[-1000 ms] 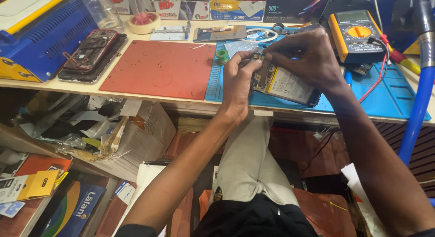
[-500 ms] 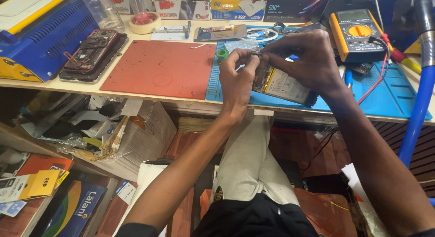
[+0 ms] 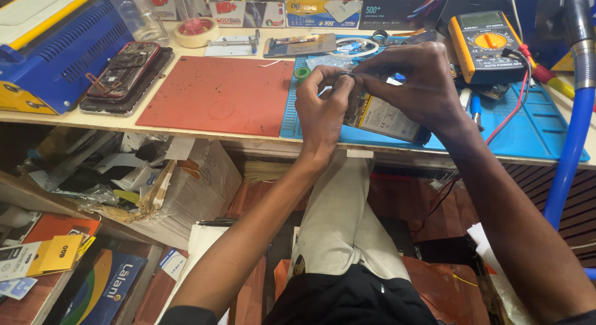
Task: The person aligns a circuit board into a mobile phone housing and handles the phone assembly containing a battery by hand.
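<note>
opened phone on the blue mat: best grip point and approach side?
Grip the opened phone by its long edges near the lower end, coming from the bench's front edge. It lies flat on the blue mat with its battery face up, and that end is bare. The left hand and right hand crowd the top end, pinching a small part there, so that end is blocked.

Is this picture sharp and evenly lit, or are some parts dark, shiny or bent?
Head view: bench top bright and sharp around both hands, left hand and right hand, on the opened phone; shelves under the bench sit in shadow; bench edge bows slightly from the wide lens.
</note>
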